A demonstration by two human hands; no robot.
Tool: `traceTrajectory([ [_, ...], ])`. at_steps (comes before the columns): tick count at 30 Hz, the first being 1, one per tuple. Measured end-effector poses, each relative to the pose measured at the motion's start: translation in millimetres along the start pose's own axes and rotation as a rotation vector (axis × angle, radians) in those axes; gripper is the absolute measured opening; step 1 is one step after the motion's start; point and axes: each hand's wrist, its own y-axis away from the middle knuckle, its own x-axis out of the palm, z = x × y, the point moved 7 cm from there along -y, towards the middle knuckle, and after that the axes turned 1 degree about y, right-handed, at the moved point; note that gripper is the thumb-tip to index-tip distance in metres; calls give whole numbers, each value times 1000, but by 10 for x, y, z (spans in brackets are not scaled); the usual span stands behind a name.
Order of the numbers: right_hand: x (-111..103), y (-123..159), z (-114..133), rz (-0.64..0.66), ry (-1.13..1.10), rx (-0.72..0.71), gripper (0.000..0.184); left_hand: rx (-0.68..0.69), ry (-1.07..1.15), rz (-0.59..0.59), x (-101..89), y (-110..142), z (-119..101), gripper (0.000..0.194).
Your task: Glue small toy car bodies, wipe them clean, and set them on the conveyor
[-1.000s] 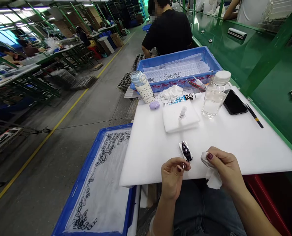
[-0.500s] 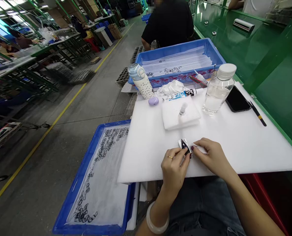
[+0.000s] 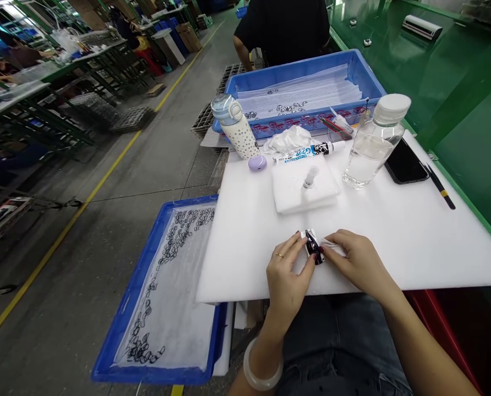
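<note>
White foam board (image 3: 241, 242) bears an oblong glossy black-and-white piece (image 3: 312, 245), pointing forward. Half-curled left hand (image 3: 287, 278) holds its left; right hand (image 3: 359, 259) pinches white cloth (image 3: 336, 247) at its right.

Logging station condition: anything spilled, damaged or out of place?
Nothing looks spilled or damaged, though the left hand partly covers the small black-and-white piece. Mildly untidy: a crumpled white wad behind the white printed tube, and thin black loops bunched unevenly in the left blue plastic tray.
</note>
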Motion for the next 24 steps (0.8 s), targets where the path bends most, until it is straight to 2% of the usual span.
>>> traceTrajectory([
  [14,1,-8,-3,-1,8,30,18,44,-168,72,18,-8,-8,31],
  [16,-5,-3,-11,2,-32,16,18,40,-178,166,26,-65,-1,42],
  [18,-18,8,-26,-5,-84,5,18,70,-176,354,90,-119,-12,61],
  [20,-33,23,-46,-24,-118,4,18,99,-169,513,150,-152,-26,72],
  [22,-41,38,-64,-39,-130,10,18,82,-185,518,146,-196,-17,67],
  [24,-37,48,-73,-40,-134,16,18,42,-211,441,115,-224,7,61],
])
